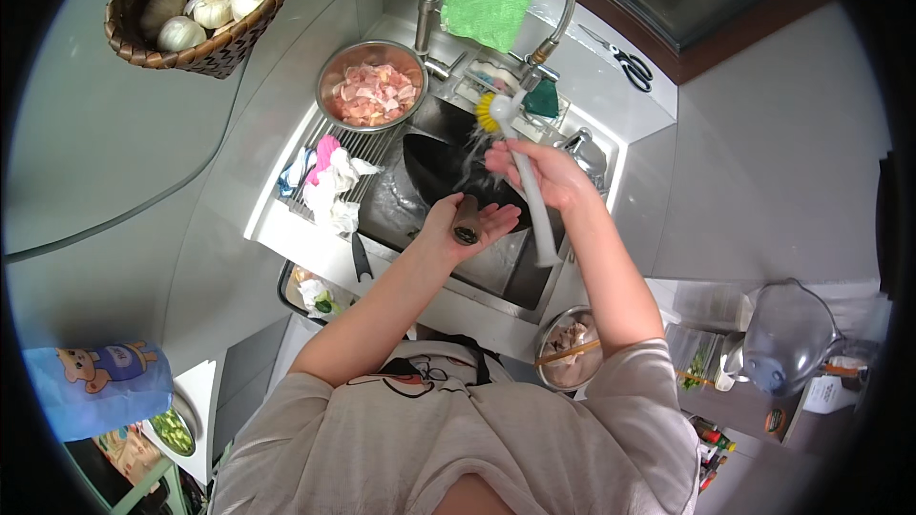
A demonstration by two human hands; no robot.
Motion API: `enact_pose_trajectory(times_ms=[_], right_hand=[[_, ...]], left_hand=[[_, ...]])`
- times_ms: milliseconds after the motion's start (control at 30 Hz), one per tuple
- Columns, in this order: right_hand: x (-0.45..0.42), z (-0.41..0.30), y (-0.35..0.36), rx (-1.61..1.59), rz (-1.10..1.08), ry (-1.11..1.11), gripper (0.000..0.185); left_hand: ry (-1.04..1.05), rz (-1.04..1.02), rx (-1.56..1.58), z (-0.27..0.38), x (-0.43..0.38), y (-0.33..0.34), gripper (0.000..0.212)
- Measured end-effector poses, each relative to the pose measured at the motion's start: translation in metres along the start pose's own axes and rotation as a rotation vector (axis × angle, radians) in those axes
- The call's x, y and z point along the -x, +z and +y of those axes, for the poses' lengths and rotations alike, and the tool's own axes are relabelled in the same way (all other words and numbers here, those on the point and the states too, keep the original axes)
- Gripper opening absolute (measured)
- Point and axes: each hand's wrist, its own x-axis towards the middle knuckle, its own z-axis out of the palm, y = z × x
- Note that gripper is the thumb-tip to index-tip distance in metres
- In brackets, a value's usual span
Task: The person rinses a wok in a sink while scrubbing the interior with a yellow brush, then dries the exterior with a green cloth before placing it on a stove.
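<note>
Over the sink (pixel 494 257) my left hand (pixel 469 229) holds the brown handle (pixel 466 218) of a black wok (pixel 436 164) between thumb and palm, fingers stretched out. The wok is tilted on its side in the basin. My right hand (pixel 547 168) holds a dish brush (pixel 528 189) with a long white handle, its fingers loosely extended. The brush's yellow bristles (pixel 488 113) point left, above the wok. Water streams and splashes just below the bristles. My left forearm and hand partly cover the wok and the basin's front edge.
A steel bowl of raw meat pieces (pixel 372 94) stands at the sink's back left. Crumpled cloths (pixel 333 182) lie on the drain rack. A green towel (pixel 486 0) hangs by the faucet; scissors (pixel 626 64) lie behind. A garlic basket (pixel 207 21) hangs upper left. Another bowl (pixel 569 347) is near my right elbow.
</note>
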Motion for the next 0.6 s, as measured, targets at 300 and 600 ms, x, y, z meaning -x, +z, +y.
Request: enact_pose_trajectory(times_ms=[300,600], right_hand=[[0.105,-0.016,0.077,0.465,-0.09,-0.105,0.026],[0.115,-0.031,0.075,0.554,0.113,-0.288,0.022]], left_hand=[[0.087,-0.162,-0.367,-0.014,0.011,0.024,0.005],[0.096,-0.045,-0.054,-0.016,0.016,0.047,0.009]])
